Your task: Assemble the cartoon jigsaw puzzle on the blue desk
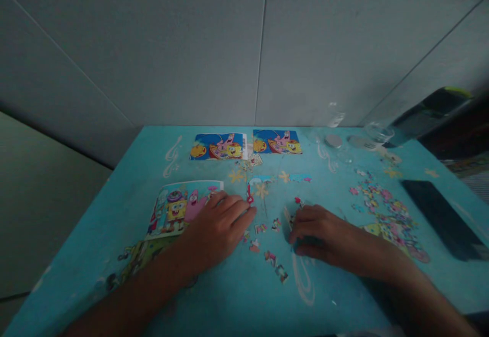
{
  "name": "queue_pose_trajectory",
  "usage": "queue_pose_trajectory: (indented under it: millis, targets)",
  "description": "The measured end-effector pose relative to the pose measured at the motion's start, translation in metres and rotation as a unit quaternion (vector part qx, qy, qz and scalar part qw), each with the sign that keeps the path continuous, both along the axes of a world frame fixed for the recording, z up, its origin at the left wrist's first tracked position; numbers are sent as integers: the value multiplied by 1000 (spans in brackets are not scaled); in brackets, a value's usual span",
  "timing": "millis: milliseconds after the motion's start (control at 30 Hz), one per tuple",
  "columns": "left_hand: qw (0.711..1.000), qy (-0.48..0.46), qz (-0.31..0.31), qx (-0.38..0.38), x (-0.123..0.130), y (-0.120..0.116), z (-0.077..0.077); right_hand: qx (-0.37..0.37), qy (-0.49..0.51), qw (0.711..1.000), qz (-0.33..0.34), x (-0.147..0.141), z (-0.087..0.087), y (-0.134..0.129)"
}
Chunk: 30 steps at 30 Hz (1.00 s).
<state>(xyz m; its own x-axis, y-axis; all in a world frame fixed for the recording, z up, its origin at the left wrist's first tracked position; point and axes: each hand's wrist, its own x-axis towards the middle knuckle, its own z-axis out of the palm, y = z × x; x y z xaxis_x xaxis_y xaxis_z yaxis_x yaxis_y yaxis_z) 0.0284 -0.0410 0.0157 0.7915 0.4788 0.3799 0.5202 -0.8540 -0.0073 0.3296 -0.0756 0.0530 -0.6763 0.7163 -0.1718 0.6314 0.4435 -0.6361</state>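
My left hand (226,221) rests on the blue table with its fingers stretched out. Its fingertips are beside a narrow red-and-white strip of jigsaw puzzle pieces (249,194); the thumb is hidden. My right hand (315,230) is curled, with a pale jigsaw puzzle piece (288,217) tilted up at its fingertips. Several loose pieces (260,228) lie between the hands, and a small red-topped piece (298,202) is just beyond the right one. Farther back, joined blue pieces (300,178) form a short row. A cartoon picture sheet (175,209) lies partly behind my left hand.
Two blue cartoon cards (219,147) lie near the grey wall. A heap of puzzle pieces (393,212) spreads at the right, beside a dark phone-like slab (445,219). Clear containers (379,133) and a round lid (333,140) stand at the back right.
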Motion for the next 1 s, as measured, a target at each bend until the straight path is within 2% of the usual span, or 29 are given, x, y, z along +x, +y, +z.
queue_pose_trajectory:
  millis: [400, 700, 833, 900, 1000]
  targets:
    - [1000, -13, -6, -10, -1, 0, -3, -22, -7, 1000, -3, 2, 5, -3]
    - [1000, -8, -9, -6, 0, 1, -3, -4, -4, 1000, -23, 2, 1, -5]
    - [1000, -14, -13, -2, 1, 0, -2, -34, 19, 999, -25, 0, 5, -5]
    - [1000, -16, -16, -4, 1, -1, -2, -45, 40, 997, -40, 0, 7, -4]
    - [1000, -16, -19, -9, 1, -2, -3, -27, 92, 990, -106, 2, 6, 1]
